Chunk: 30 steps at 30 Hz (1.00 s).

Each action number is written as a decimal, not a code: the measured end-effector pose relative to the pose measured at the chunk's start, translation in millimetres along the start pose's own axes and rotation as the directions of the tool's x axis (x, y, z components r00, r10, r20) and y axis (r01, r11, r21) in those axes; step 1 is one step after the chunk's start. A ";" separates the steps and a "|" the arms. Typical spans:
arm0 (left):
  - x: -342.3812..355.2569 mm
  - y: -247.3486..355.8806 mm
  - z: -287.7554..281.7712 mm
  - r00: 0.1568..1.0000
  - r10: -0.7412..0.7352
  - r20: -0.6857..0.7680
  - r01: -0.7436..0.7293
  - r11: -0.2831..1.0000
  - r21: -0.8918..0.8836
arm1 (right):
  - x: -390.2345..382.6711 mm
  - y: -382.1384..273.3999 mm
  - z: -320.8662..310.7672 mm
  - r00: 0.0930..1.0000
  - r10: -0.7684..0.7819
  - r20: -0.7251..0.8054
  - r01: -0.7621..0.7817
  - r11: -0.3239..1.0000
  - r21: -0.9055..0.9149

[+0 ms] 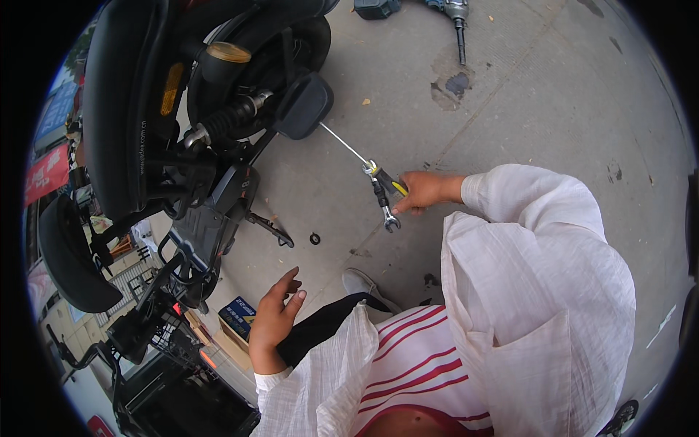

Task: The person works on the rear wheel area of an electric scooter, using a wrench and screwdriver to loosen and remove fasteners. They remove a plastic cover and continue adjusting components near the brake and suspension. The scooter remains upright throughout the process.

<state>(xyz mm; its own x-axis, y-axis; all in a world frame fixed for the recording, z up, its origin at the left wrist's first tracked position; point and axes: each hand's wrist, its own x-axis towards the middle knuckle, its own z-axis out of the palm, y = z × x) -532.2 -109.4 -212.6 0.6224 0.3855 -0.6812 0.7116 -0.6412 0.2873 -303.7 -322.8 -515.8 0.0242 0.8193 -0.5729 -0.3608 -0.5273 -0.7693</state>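
My right hand (421, 191) is closed at the end of a screwdriver (397, 183) with a grey and yellow handle. Its long thin shank points up and left toward the scooter. A double-ended wrench (379, 194) with a dark middle crosses the handle, its lower jaw by my fingertips; I cannot tell whether my hand grips it too. My left hand (274, 315) holds nothing, thumb and fingers apart, nearer my body. The black electric scooter (207, 197) fills the left side, its rear wheel (313, 58) and coil shock absorber (231, 118) facing me.
A small black ring (314, 238) lies on the concrete by the kickstand (273, 229). At the far edge rests a power tool (457, 22) with a long socket, beside a dark battery-like block (376, 8). A printed box (238, 318) stands left of my left hand.
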 end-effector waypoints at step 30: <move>1.8 2.3 0.4 1.000 0.006 0.004 -0.006 1.000 0.012 | 6.2 6.0 -5.6 0.994 0.015 0.111 -0.038 0.977 0.209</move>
<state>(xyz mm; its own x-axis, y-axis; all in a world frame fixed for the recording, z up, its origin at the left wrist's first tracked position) -529.6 -110.5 -213.5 0.6255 0.3788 -0.6821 0.7038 -0.6514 0.2836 -300.6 -322.2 -525.6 -0.0850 0.8314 -0.5492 -0.5482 -0.4993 -0.6710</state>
